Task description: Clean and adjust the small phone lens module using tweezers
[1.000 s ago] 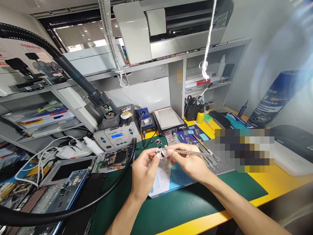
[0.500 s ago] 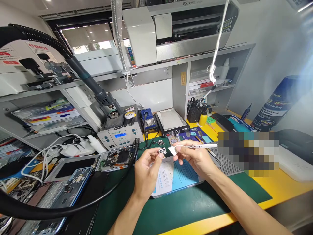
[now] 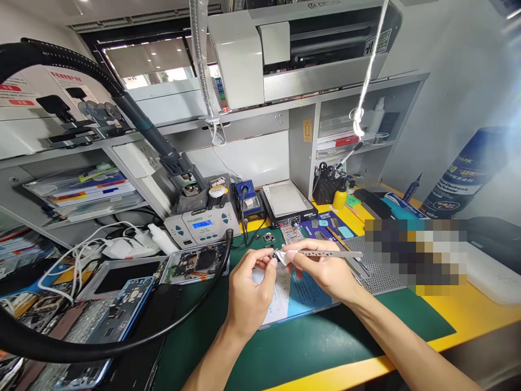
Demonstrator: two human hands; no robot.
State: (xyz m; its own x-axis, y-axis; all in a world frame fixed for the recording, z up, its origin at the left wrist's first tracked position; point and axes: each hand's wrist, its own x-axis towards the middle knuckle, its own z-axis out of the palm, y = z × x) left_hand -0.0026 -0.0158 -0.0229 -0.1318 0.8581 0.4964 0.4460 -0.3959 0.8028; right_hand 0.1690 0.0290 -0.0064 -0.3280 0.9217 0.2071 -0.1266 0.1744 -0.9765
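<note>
My left hand [image 3: 249,288] pinches a small dark camera module [image 3: 274,254] between thumb and fingertips, raised above the green mat [image 3: 309,339]. My right hand [image 3: 321,269] grips metal tweezers [image 3: 325,253] that point left, with a small white wipe [image 3: 284,257] at their tip pressed against the module. Both hands hover over a blue and white card [image 3: 295,296] lying on the mat.
A soldering station [image 3: 202,225] with a black hose [image 3: 81,347] stands behind the hands. Opened phones and a circuit board [image 3: 191,263] lie at the left. A heating plate [image 3: 285,201], a perforated metal tray [image 3: 376,274] and a spray can [image 3: 468,168] are at the right.
The module and the wipe on the tweezers were apart half a second ago; now the hands have closed together and the wipe touches the module. The view shifted slightly.
</note>
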